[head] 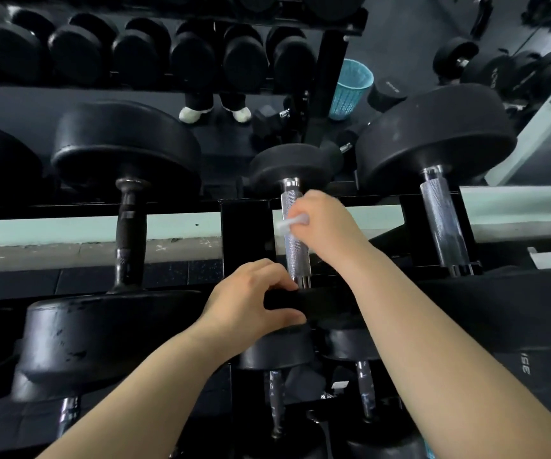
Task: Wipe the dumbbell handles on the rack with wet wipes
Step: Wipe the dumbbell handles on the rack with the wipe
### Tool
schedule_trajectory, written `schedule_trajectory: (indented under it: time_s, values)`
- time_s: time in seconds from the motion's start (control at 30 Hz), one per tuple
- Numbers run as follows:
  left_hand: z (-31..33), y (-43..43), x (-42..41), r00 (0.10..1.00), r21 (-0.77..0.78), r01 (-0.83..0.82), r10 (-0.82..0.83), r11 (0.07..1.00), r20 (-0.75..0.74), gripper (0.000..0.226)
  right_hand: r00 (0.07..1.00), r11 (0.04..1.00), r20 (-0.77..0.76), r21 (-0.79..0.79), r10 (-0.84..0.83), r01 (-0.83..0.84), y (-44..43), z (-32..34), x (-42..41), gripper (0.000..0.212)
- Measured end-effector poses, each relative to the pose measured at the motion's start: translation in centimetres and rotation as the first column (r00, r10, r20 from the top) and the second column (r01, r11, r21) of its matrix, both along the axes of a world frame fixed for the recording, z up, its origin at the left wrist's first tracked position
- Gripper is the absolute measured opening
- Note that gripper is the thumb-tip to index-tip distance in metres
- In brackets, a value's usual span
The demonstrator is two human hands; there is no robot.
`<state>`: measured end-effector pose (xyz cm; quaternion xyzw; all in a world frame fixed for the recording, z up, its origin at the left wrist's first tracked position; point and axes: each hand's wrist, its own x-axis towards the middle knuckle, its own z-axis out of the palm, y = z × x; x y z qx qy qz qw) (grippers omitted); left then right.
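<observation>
now i see my right grip [325, 223] pinching the wet wipe [287, 224] against the middle dumbbell handle [294, 253] on the rack [244, 226]; my left grip [251, 299] curls round its near head [327, 304]

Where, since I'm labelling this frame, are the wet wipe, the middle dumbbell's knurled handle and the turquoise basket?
wet wipe [288, 224], head view, its bunched white part beside the fingers.
knurled handle [295, 258], head view, bare knurling below the wipe.
turquoise basket [351, 91], head view, its latticed side wall.
</observation>
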<state>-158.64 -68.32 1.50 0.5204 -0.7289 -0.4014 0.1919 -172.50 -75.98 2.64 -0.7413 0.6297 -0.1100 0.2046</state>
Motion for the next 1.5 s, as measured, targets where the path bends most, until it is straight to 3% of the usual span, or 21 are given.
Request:
schedule_trajectory:
  time_s: [0.13, 0.33, 0.6, 0.67, 0.73, 0.77, 0.83, 1.1, 1.17, 1.27, 1.33, 1.4, 1.5]
  values:
    - [0.0, 0.0, 0.0, 1.000, 0.000, -0.007, 0.007, 1.000, 0.000, 0.031, 0.992, 0.997, 0.113, -0.054, -0.052, 0.058, -0.6, 0.3, 0.1, 0.016]
    - [-0.1, 0.0, -0.1, 1.000, -0.023, -0.006, 0.006, 1.000, 0.003, 0.032, 0.999, 0.969, -0.040, 0.244, 0.035, -0.024, 2.8, 0.3, -1.8, 0.014]
    - [-0.1, 0.0, -0.1, 1.000, 0.011, 0.009, -0.008, 1.000, -0.020, 0.030, 0.979, 0.999, 0.200, 0.019, -0.051, 0.048, -0.3, -0.2, -0.5, 0.014]
    - [-0.1, -0.1, -0.2, 1.000, 0.014, 0.012, -0.011, 1.000, -0.018, 0.031, 0.913, 0.976, 0.350, 0.028, -0.210, 0.214, -1.1, -0.6, -0.9, 0.014]
    - [-0.1, -0.1, -0.2, 1.000, 0.011, 0.013, -0.013, 1.000, -0.020, 0.031, 0.747, 0.909, 0.542, 0.083, -0.386, 0.409, -1.8, -0.6, -1.6, 0.011]
    - [-0.1, -0.1, -0.2, 1.000, 0.006, 0.015, -0.015, 1.000, -0.020, 0.032, 0.685, 0.891, 0.595, 0.129, -0.421, 0.436, -1.9, -0.6, -1.9, 0.009]
    - [-0.2, -0.2, -0.3, 1.000, -0.003, 0.017, -0.017, 1.000, -0.021, 0.036, 0.651, 0.894, 0.615, 0.257, -0.445, 0.368, -1.9, -0.7, -2.1, 0.012]
    - [-0.4, -0.1, -0.2, 0.999, 0.007, 0.007, -0.007, 1.000, -0.034, 0.041, 0.820, 0.887, 0.460, 0.446, -0.340, 0.118, 1.2, -0.6, -2.9, 0.021]
    - [-0.5, -0.2, -0.2, 0.999, 0.004, 0.008, -0.008, 1.000, -0.044, 0.042, 0.826, 0.898, 0.454, 0.420, -0.335, 0.133, 1.3, -0.8, -2.7, 0.018]
    - [-0.5, -0.1, -0.2, 0.999, -0.003, 0.005, -0.006, 1.000, -0.046, 0.043, 0.759, 0.912, 0.520, 0.328, -0.390, 0.244, 0.1, -1.1, -2.1, 0.005]
    - [-0.5, -0.1, -0.3, 0.999, -0.006, 0.007, -0.007, 1.000, -0.045, 0.043, 0.740, 0.916, 0.548, 0.315, -0.389, 0.249, -0.6, -1.1, -1.9, 0.009]
    - [-0.4, -0.1, -0.3, 0.999, -0.006, 0.010, -0.011, 1.000, -0.043, 0.043, 0.777, 0.927, 0.524, 0.311, -0.350, 0.208, -0.6, -1.2, -2.0, 0.015]
    - [-0.5, -0.2, -0.3, 0.999, -0.010, 0.016, -0.016, 1.000, -0.045, 0.043, 0.812, 0.936, 0.479, 0.271, -0.334, 0.225, 0.2, -1.3, -2.4, 0.006]
